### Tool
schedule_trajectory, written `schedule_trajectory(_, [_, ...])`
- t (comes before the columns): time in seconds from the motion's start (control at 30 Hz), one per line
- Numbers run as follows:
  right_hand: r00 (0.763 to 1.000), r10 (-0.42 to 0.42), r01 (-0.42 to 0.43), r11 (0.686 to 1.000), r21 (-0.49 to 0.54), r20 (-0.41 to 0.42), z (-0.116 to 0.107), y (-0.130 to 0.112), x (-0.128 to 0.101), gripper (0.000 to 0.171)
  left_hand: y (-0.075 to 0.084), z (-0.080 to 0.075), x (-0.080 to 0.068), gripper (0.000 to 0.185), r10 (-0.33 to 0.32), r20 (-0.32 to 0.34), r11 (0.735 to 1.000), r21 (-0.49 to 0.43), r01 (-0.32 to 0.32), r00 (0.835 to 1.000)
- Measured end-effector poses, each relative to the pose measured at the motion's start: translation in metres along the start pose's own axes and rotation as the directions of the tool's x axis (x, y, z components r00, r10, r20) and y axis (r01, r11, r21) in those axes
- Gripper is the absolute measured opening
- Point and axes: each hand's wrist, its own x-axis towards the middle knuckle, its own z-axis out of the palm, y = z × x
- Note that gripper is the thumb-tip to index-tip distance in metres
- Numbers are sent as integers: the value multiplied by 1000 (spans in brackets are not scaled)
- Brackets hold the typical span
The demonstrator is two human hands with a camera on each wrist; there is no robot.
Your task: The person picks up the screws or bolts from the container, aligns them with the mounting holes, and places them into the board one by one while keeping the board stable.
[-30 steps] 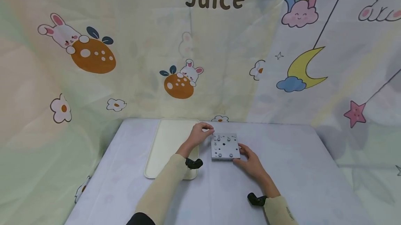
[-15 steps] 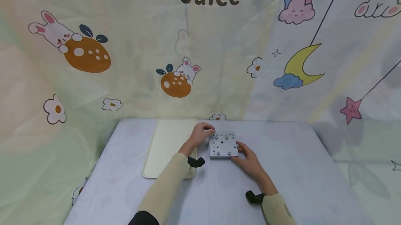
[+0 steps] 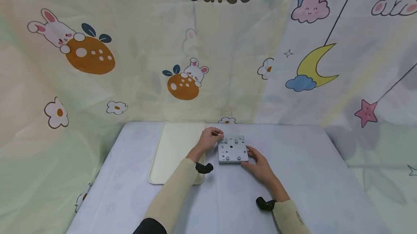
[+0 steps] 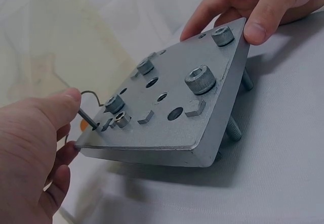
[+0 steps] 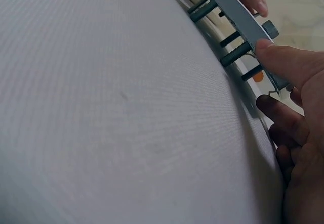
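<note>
The metal plate is held over the white cloth, its threaded shanks jutting out beneath. Socket-head bolts sit in several of the plate's holes. At the plate's far left corner, the left hand pinches a slim metal rod, its lower end at a small hole; how deep it goes is hard to tell. The right hand grips the plate's right side, thumb on the edge. Left of the plate lies a cream tray, partly covered by the left sleeve.
</note>
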Motion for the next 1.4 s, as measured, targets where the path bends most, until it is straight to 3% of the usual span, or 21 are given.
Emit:
schedule_trajectory(0.3, [1000, -4, 4, 1000, 17, 16, 4, -2, -1, 79, -5, -14, -7, 14, 15, 25, 999, 48, -16, 1000])
schedule_trajectory(0.67, [1000, -17, 18, 1000, -5, 26, 3, 0, 1, 82, -8, -42, -39, 13, 46, 102, 991, 123, -58, 994])
schedule_trajectory(0.97, [999, -39, 39, 999, -28, 15, -1, -6, 4, 79, -11, -59, -84, 17, 58, 166, 992, 104, -76, 985])
schedule_trajectory(1.13, [1000, -10, 11, 999, -32, 15, -1, -6, 1, 79, -23, -65, -114, 15, 50, 154, 991, 113, -68, 987])
schedule_trajectory(1.4, [999, -37, 38, 999, -36, 19, -1, -3, 2, 80, -32, -80, -154, 15, 32, 122, 996, 84, -43, 992])
